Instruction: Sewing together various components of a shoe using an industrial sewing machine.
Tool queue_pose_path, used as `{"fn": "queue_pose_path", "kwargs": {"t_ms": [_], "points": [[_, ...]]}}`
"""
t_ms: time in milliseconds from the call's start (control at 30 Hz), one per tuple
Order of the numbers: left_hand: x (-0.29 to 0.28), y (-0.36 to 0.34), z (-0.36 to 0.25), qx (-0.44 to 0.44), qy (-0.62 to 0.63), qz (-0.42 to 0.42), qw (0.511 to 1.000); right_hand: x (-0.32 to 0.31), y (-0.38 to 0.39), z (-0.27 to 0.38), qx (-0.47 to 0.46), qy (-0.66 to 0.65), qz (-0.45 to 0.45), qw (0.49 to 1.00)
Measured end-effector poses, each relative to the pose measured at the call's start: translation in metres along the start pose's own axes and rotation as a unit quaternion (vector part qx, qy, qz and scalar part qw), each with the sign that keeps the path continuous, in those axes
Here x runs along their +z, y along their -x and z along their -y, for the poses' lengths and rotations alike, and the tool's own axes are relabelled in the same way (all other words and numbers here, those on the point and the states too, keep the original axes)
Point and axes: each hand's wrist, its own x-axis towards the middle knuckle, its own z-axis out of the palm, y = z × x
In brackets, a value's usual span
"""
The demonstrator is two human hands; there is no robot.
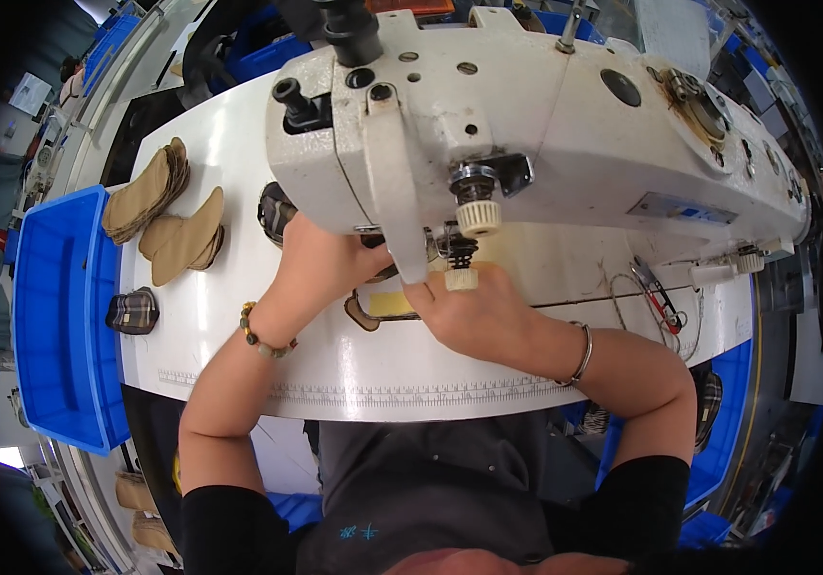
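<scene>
Tan piece [363, 314]: on the white surface [167, 350], centre of my clock, with twelve pointing away from the sitter; its rounded, dark-rimmed end pokes out just below the hands, the rest covered.

Right hand [476, 311]: at three o'clock, knuckles bent, fingertips lost behind the pale knobs [478, 218]; I cannot tell whether it grips. A light, flat guiding touch would serve better than a pull.

Left hand [320, 268]: at eleven o'clock, fingers curled inward toward the needle area; their grip is hidden too, so I won't call it. Best, I'd judge, to steady the edge and turn it gently around the curve, fingertips well clear of the needle.

Red-handled scissors [656, 292]: at three o'clock, farther out, beside a loose cord [615, 299]; worth making sure the cord stays off the work.

Plaid piece [275, 213]: between ten and eleven o'clock, just beyond the left hand; whether it joins the work, I cannot see. If it does, it should swing freely without dragging.

Tan stacks [186, 244]: at ten o'clock, well apart from the hands, within easy reach.

Sewing machine [545, 105]: looming toward one o'clock, blocking my view of the stitching point; slow, short runs would suit the bend.
</scene>
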Motion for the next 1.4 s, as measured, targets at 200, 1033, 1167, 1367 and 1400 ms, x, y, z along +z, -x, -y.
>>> {"fn": "queue_pose_path", "kwargs": {"t_ms": [200, 1033, 1167, 1367, 1400], "points": [[0.002, -0.006, 0.015, 0.029, 0.013, 0.012, 0.999, 0.0, 0.001, 0.0, 0.01, 0.016, 0.042, 0.999], [0.005, -0.003, 0.006, 0.022, 0.007, -0.018, 1.0, -0.008, -0.003, -0.006, 0.007, -0.059, 0.068, 0.996], [0.007, -0.006, 0.007, 0.003, -0.02, 0.004, 1.0, -0.003, -0.001, -0.007, 0.004, -0.046, 0.06, 0.997], [-0.003, -0.006, 0.006, -0.008, -0.014, 0.06, 0.998, 0.003, 0.001, -0.006, 0.01, -0.037, 0.036, 0.999], [-0.004, -0.007, 0.006, -0.01, 0.002, 0.079, 0.997, 0.003, 0.001, -0.007, 0.009, -0.042, 0.041, 0.998]]}}
